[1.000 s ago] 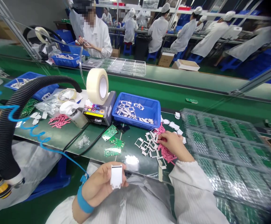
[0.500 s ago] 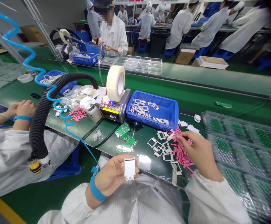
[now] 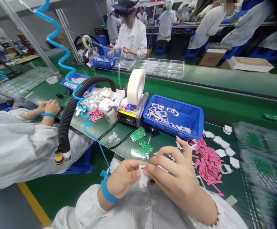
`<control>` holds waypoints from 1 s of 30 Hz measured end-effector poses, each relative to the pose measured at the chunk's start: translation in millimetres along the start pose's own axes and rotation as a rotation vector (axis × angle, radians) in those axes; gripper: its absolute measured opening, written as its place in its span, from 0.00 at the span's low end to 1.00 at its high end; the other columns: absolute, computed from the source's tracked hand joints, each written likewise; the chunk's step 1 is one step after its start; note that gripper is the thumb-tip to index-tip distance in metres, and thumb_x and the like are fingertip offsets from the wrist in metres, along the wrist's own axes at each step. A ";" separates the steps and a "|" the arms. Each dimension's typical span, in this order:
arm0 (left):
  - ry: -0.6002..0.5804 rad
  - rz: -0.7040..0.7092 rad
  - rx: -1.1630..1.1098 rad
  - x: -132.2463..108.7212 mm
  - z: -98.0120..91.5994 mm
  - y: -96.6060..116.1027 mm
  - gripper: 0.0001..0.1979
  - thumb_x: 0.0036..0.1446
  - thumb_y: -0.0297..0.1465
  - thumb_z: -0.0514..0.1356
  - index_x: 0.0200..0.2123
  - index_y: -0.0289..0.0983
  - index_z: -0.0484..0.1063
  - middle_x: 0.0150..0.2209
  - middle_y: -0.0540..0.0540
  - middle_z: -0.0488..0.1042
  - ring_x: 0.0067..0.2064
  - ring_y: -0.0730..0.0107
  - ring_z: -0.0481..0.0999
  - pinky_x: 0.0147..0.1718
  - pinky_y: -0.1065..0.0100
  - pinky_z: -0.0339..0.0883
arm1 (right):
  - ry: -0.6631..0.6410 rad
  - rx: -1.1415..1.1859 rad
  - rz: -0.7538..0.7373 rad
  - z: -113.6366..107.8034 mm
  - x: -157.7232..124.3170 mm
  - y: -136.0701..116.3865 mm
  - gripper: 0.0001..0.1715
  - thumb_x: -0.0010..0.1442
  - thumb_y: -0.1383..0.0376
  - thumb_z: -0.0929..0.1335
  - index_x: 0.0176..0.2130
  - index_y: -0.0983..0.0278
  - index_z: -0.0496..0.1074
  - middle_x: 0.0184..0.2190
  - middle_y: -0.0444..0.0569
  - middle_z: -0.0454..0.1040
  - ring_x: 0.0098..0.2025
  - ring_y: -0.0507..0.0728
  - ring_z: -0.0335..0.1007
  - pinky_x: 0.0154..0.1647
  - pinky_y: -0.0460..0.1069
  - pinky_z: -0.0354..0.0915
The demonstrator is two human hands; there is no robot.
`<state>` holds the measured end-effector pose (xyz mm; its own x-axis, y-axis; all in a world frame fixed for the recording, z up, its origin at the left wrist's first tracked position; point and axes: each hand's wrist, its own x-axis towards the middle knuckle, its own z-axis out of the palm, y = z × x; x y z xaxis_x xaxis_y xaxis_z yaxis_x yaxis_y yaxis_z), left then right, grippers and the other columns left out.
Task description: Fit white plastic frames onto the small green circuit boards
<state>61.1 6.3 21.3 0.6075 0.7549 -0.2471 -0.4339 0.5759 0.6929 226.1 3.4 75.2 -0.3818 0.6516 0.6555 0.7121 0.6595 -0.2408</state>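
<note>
My left hand (image 3: 122, 178) is closed around a small white plastic frame (image 3: 143, 178) with a white panel in it, held upright above my lap. At the top of that frame, the thumb and forefinger of my right hand (image 3: 174, 171) are pinched together on what looks like a pink strip, mostly hidden by the fingertips. Its other fingers are raised and spread. To the right of my right hand lies a heap of pink strips (image 3: 206, 160). Loose white frames lie partly hidden behind that hand; one loose frame (image 3: 226, 169) shows beside the heap.
A blue bin (image 3: 188, 117) of white frames stands behind my hands, beside a tape dispenser (image 3: 131, 114). Green circuit boards (image 3: 139, 135) lie to its front left, white squares (image 3: 221, 141) and clear trays (image 3: 259, 152) rightward. A black hose (image 3: 68, 117) and another person's hands (image 3: 51, 107) are left.
My right hand has moved left from the pink heap to the white frame in my left hand. The view has turned slightly, so the bench appears shifted right.
</note>
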 end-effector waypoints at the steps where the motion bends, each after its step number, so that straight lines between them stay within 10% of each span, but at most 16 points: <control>1: -0.005 -0.001 0.026 -0.7 -0.5 1.6 0.21 0.41 0.43 0.68 0.35 0.33 0.78 0.26 0.45 0.74 0.29 0.71 0.70 0.31 0.69 0.61 | -0.009 0.044 0.003 2.1 1.4 1.1 0.09 0.59 0.69 0.66 0.27 0.59 0.70 0.23 0.40 0.72 0.35 0.55 0.62 0.58 0.65 0.39; 7: -0.030 -0.023 0.100 -2.8 -5.2 7.8 0.21 0.39 0.46 0.68 0.26 0.32 0.78 0.22 0.47 0.71 0.25 0.74 0.67 0.28 0.70 0.59 | -0.168 0.847 0.432 36.3 0.5 1.8 0.18 0.56 0.52 0.68 0.26 0.62 0.71 0.28 0.45 0.67 0.33 0.53 0.65 0.38 0.52 0.63; 15: -0.038 0.024 0.011 -2.9 -11.5 3.5 0.19 0.41 0.44 0.68 0.28 0.32 0.79 0.22 0.47 0.73 0.25 0.75 0.69 0.27 0.73 0.60 | -0.164 1.348 0.795 61.6 -8.8 -8.4 0.17 0.48 0.52 0.73 0.27 0.64 0.72 0.28 0.43 0.64 0.25 0.48 0.60 0.18 0.42 0.56; 22: -0.189 -0.011 -0.122 1.8 -15.6 2.8 0.28 0.44 0.47 0.65 0.40 0.29 0.77 0.21 0.45 0.74 0.23 0.73 0.71 0.24 0.72 0.63 | -0.357 1.224 0.368 30.6 1.9 14.2 0.26 0.53 0.46 0.68 0.47 0.57 0.74 0.42 0.50 0.70 0.45 0.55 0.66 0.45 0.52 0.63; 30: -0.197 -0.090 0.003 1.3 -18.7 19.1 0.29 0.47 0.48 0.63 0.43 0.30 0.75 0.26 0.44 0.75 0.26 0.70 0.74 0.36 0.61 0.71 | -0.365 0.916 0.228 25.8 4.4 21.5 0.23 0.56 0.47 0.66 0.44 0.57 0.74 0.34 0.47 0.68 0.39 0.55 0.64 0.44 0.54 0.60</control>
<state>41.2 24.2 21.5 0.7620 0.6244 -0.1716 -0.3701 0.6375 0.6758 224.5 30.1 54.5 -0.5594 0.7713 0.3036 0.1224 0.4392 -0.8900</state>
